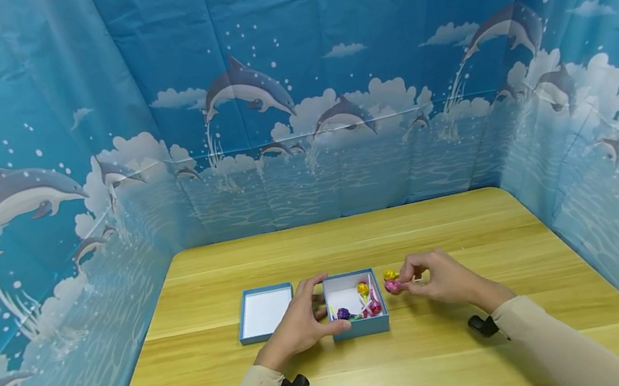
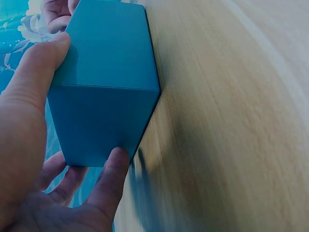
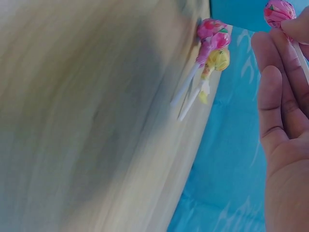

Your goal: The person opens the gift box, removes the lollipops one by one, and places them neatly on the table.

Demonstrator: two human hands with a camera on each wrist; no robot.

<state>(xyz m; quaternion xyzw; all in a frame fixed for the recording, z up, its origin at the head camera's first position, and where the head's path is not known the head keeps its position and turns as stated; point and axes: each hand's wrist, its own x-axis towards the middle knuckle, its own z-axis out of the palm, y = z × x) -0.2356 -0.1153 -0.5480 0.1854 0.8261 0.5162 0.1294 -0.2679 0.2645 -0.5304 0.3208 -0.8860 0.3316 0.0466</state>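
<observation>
While the left hand (image 1: 302,322) steadies the small blue box (image 1: 360,330) with thumb and fingers curled round its near left corner, the right hand (image 1: 437,279) pinches a pink lollipop (image 1: 392,286) by its stick just beside the box's right wall. The box sits open near the middle of the wooden surface (image 1: 413,223), and several wrapped lollipops already lie inside it: a yellow one (image 1: 363,288), a purple one (image 1: 343,314) and a red one among them. Its lid (image 1: 265,313) lies upturned, just to the left of the left hand.

Several risks follow from this, as a judgement. The pinch is on a thin stick, seen in the right wrist view running between the fingers (image 3: 277,82), so the heavy candy head could swing or twist out of the grip if the hold slackens. More lollipops (image 3: 210,46) lie loose on the surface close to the right hand, with a yellow one (image 1: 389,274) showing in the head view; a careless sweep of the fingers could scatter them or roll them away. The box looks light, being cardboard, and the left wrist view shows only a thumb (image 2: 41,72) and a finger against its walls, so a knock from the right hand could shove it askew or tip it, spilling what lies inside. Sticks already in the box point upward and may snag a newcomer.
</observation>
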